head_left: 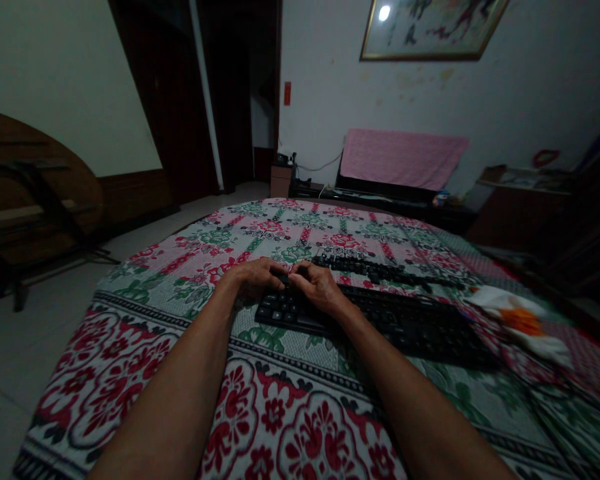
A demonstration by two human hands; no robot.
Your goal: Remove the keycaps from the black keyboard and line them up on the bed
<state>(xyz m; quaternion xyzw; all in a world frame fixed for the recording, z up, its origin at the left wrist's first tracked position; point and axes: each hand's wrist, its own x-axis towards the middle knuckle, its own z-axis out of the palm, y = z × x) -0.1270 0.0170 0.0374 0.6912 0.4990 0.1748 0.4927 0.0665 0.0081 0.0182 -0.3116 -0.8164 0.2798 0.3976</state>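
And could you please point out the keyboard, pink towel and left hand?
Keyboard [403,322], head view: top, near middle.
Pink towel [403,159], head view: front, middle.
Left hand [258,273], head view: back of hand.

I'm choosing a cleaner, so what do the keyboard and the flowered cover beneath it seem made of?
Keyboard: probably black plastic, mostly matte, judging by its dark, low-shine surface. Flowered cover: likely woven cloth, dull finish, from its mesh-like pattern; fibre unclear.

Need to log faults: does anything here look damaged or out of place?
Yes: small black pieces, apparently loose keys, lie in a rough band behind the keyboard rather than seated on it. Yellowish stains also mark the wall below the picture.
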